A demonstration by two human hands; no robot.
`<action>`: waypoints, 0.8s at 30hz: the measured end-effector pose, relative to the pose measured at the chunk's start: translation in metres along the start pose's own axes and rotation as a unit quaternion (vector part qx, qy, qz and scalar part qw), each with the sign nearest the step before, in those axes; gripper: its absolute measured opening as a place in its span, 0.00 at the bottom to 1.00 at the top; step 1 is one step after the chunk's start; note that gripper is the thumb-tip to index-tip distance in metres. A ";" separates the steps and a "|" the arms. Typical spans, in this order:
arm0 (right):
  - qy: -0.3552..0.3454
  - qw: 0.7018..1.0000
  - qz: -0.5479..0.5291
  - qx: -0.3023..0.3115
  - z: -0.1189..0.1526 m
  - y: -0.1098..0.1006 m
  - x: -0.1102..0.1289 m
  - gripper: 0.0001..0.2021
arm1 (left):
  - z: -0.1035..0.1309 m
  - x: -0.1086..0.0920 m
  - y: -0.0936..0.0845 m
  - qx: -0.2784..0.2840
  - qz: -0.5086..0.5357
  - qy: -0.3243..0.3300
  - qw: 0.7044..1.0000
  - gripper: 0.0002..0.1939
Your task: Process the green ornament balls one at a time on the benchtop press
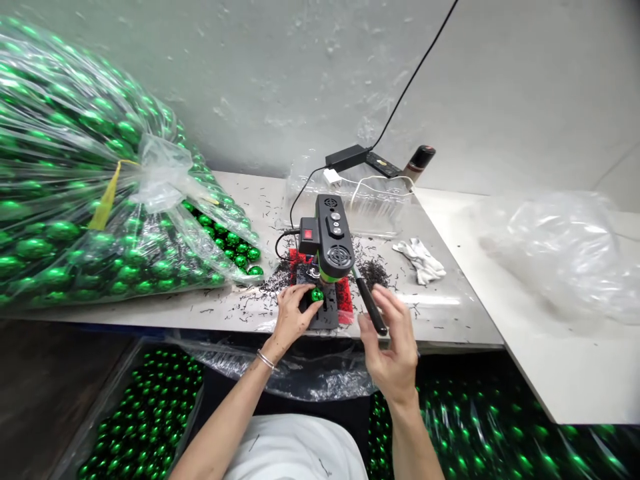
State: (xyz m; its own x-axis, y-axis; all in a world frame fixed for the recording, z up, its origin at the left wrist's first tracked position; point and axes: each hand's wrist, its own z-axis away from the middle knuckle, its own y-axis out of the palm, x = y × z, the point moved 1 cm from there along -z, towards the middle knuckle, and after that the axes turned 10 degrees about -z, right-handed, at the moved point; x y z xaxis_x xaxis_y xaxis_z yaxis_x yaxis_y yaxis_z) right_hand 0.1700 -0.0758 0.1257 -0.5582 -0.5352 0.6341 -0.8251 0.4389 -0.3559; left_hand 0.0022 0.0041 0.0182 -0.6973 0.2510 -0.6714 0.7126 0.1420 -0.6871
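Note:
A small black drill press (334,233) with a red switch stands on the worktable. Under its head, my left hand (295,310) pinches a shiny green ball (317,294) between thumb and fingers, over the black base (325,317). My right hand (393,340) is around the press's black lever handle (371,307), its fingers curved and parted; whether they touch the handle is unclear. Dark shavings lie about the base, and a red sheet (345,300) shows beneath it.
A large clear bag of green balls (60,230) fills the left, its opening near the press. White gloves (420,260), a clear plastic tray (300,173), an adapter (346,157) and cables lie behind and right. Clear plastic bags (565,247) sit at the right.

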 end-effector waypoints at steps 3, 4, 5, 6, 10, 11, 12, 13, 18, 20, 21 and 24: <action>-0.052 0.999 -0.003 0.004 -0.014 0.005 0.002 0.31 | -0.001 0.001 0.001 0.007 0.009 -0.011 1.000 0.15; -0.068 0.998 -0.014 0.010 -0.019 0.007 0.003 0.29 | -0.002 0.002 0.002 0.009 0.009 -0.012 1.000 0.15; -0.082 0.996 -0.028 0.013 -0.024 0.009 0.004 0.25 | -0.002 0.003 0.002 0.009 0.009 -0.013 1.000 0.16; -0.094 0.995 -0.044 0.013 -0.028 0.011 0.005 0.21 | -0.002 0.003 0.003 0.009 0.008 -0.013 1.000 0.16; -0.119 0.990 -0.075 -0.009 -0.034 0.024 0.003 0.07 | -0.002 0.005 0.006 -0.007 0.009 0.003 1.000 0.16; -0.121 0.990 -0.074 -0.018 -0.032 0.029 0.000 0.09 | -0.002 0.006 0.007 -0.011 0.010 0.008 1.000 0.16; -0.124 0.989 -0.072 -0.026 -0.029 0.033 -0.004 0.11 | -0.001 0.006 0.007 -0.013 0.011 0.013 1.000 0.16; -0.129 0.989 -0.068 -0.033 -0.025 0.037 -0.008 0.13 | -0.001 0.007 0.008 -0.014 0.011 0.016 1.000 0.16; -0.173 0.983 -0.046 -0.048 -0.006 0.052 -0.033 0.14 | 0.000 0.008 0.007 -0.009 0.013 0.017 1.000 0.17; -0.186 0.980 -0.043 -0.052 0.000 0.054 -0.040 0.14 | 0.001 0.008 0.007 -0.008 0.011 0.017 1.000 0.17; -0.188 0.980 -0.043 -0.053 0.002 0.055 -0.043 0.14 | 0.001 0.008 0.007 -0.009 0.010 0.017 1.000 0.17; -0.187 0.980 -0.038 -0.062 0.007 0.059 -0.048 0.14 | 0.002 0.008 0.008 -0.014 0.008 0.017 1.000 0.17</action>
State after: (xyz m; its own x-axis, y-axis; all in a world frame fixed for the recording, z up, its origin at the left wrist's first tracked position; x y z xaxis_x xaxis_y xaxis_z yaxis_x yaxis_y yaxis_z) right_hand 0.1477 -0.0295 0.0699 -0.5073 -0.7871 0.3511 -0.8618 0.4591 -0.2159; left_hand 0.0021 0.0053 0.0066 -0.6827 0.2855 -0.6725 0.7263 0.1647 -0.6674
